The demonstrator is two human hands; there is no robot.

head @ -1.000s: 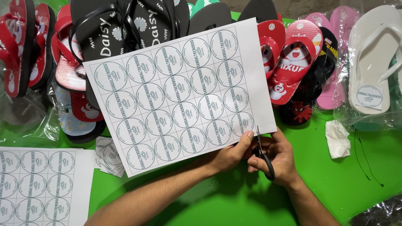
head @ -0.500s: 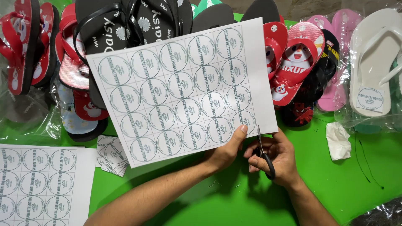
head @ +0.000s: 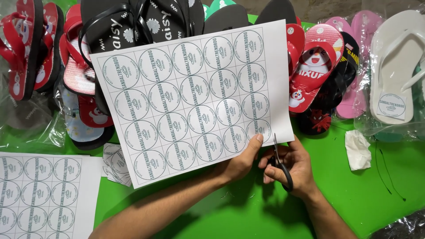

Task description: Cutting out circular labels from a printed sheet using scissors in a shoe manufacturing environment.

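My left hand (head: 242, 162) pinches the lower right edge of a white sheet (head: 190, 99) printed with a grid of round labels, holding it up over the green table (head: 354, 199). My right hand (head: 294, 170) grips black-handled scissors (head: 280, 161). Their blades point up and meet the sheet's bottom edge just right of my left thumb, beside the last label in the bottom row.
A second label sheet (head: 42, 194) lies at the lower left, with cut label pieces (head: 116, 166) beside it. Flip-flops line the back: red (head: 26, 48), black (head: 133, 22), red and pink (head: 318, 66), white in plastic (head: 394, 66). A crumpled white scrap (head: 357, 149) lies right.
The held sheet has shifted slightly and the scissors' blades have moved up to its bottom edge. Both hands stay in about the same place.
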